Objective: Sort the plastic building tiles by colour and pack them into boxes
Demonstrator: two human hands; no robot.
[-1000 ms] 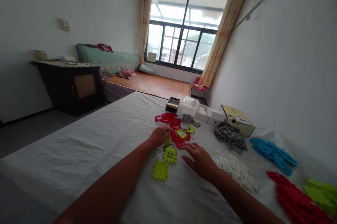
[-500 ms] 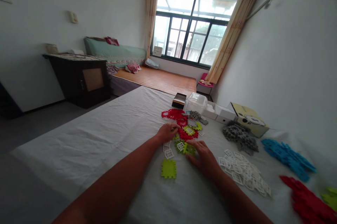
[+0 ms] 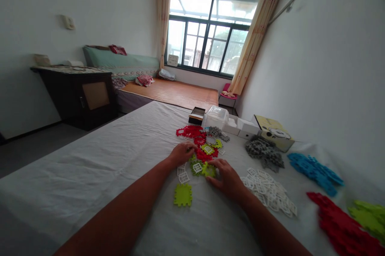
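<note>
Landmark is the mixed heap [image 3: 205, 152] of red and lime foam tiles in the middle of the white-clothed worktop [image 3: 99, 167]. The left hand [image 3: 182, 153] sits at the heap's left edge with its fingers curled down onto a piece there; whether anything is actually pinched cannot be told. The right hand [image 3: 229, 178] is at the heap's near edge, fingers [image 3: 214, 164] released and laid flat on a lime tile [image 3: 208, 170] that touches a second lime tile with a white window insert [image 3: 197, 167]. Nearer the person than the heap lies a lone lime tile [image 3: 183, 195], apart from the rest, with loose white inserts [image 3: 183, 175] between it and the heap. Right of the heap are a white insert pile [image 3: 270, 192], a grey pile [image 3: 264, 152] and a blue pile [image 3: 314, 169]. Further right and nearer the person than these are a red pile [image 3: 339, 224] and a lime pile [image 3: 368, 216]. Beyond the heap stands a clear box [image 3: 215, 116]. The work in hand looks like mating the two lime tiles edge to edge. Judged from this view, the flat hand should pin one tile so that the cloth does not bunch. The toothed edges should be lined up before pressing, and the push should go straight down along the seam. Sliding sideways could drag neighbouring red pieces along.
</note>
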